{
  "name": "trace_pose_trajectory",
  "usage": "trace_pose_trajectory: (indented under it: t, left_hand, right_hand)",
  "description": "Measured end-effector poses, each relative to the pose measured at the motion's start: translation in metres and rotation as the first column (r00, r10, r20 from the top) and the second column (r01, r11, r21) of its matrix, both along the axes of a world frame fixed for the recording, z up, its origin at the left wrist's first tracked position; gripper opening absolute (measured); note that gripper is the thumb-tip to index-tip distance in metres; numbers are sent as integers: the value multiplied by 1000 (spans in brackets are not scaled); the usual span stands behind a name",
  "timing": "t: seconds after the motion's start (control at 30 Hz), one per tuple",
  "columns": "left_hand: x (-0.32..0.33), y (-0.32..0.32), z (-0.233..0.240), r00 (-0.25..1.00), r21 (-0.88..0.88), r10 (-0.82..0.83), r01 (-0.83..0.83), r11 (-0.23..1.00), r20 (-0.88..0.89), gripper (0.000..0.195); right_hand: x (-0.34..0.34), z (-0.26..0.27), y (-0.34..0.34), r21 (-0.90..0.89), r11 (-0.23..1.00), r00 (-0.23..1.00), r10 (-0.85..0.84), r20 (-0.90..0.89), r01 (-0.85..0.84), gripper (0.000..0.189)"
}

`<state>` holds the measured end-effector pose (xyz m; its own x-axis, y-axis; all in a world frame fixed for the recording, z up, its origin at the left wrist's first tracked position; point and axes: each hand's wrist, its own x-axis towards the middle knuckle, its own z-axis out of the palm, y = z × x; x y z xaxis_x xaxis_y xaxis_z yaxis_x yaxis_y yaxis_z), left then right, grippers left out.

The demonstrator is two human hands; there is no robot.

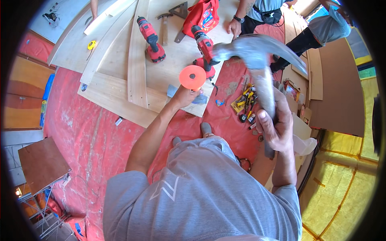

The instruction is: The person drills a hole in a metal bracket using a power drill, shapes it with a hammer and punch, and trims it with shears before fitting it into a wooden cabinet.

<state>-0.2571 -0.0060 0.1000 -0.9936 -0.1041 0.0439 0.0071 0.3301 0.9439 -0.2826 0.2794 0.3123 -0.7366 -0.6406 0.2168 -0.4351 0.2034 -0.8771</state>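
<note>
My right hand (279, 122) grips a claw hammer (262, 81) by its handle, raised close to the camera, its head slightly blurred. Lower, at the near corner of the plywood sheet (116, 64), my left hand (185, 95) is closed around a tool topped by a round orange hand guard (192, 77), probably a chisel. The guard hides much of the fingers and the tool's lower end. A blue-grey piece (199, 98) lies beside that hand on the board. Just beyond stands a red cordless drill (205, 45); a second cordless drill (152, 42) stands farther left.
Another hammer (165, 30), a speed square (180, 10) and a red bag (202, 18) lie at the back. A yellow tape measure (91, 45) rests near curved wood strips (137, 60). Loose hand tools (248, 99) cover the red floor sheet. A co-worker's hand (234, 27) touches the plywood edge.
</note>
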Motion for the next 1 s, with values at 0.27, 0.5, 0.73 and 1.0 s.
trace_pose_trajectory:
  t: [0.27, 0.5, 0.73, 1.0]
  left_hand:
    - [2, 1, 2, 998, -111, -60, 61, 992, 18, 19]
    - [-2, 8, -5, 977, 4, 45, -45, 999, -211, 16]
    - [-11, -2, -18, 997, -86, -28, 21, 996, -76, 16]
    - [-12, 5, -10, 996, -126, -78, 83, 989, 44, 19]
  right_hand:
    - [-7, 21, -33, 226, 958, 850, 265, -455, -177, 60]
    - [-14, 19, -37, 270, 940, 868, 303, -393, -206, 66]
    - [-17, -4, -36, 562, 797, 878, 414, -240, -222, 65]
    - [-20, -14, -36, 283, 923, 915, 330, -232, -261, 67]
